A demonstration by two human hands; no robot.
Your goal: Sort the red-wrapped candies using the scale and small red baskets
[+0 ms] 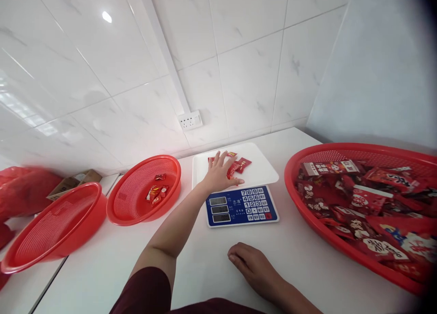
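**Partly covered: red packets under a spread hand on the scale**

Only some of the small red packets [243, 164] on the scale's white tray [264, 172] show. The left hand [220, 170] lies palm down over the others with its fingers spread, touching them. The right hand [254, 266] rests on the white bench [201, 264] in front of the scale [239, 214], fingers curled loosely under. I cannot tell if anything lies beneath it.

On the scale's blue panel the keypad digits 0 to 9 can be read. The three displays and the small characters beside them are too small to make out.

At right, a large red basket [290, 173] is cut off by the frame. The packets heaped in it [362, 200] carry white characters that I cannot read. Left of the scale, a round red basket [118, 211] holds a few more packets [156, 193]. Another red basket [51, 234] and a red bag [23, 189] beyond it are blurred.
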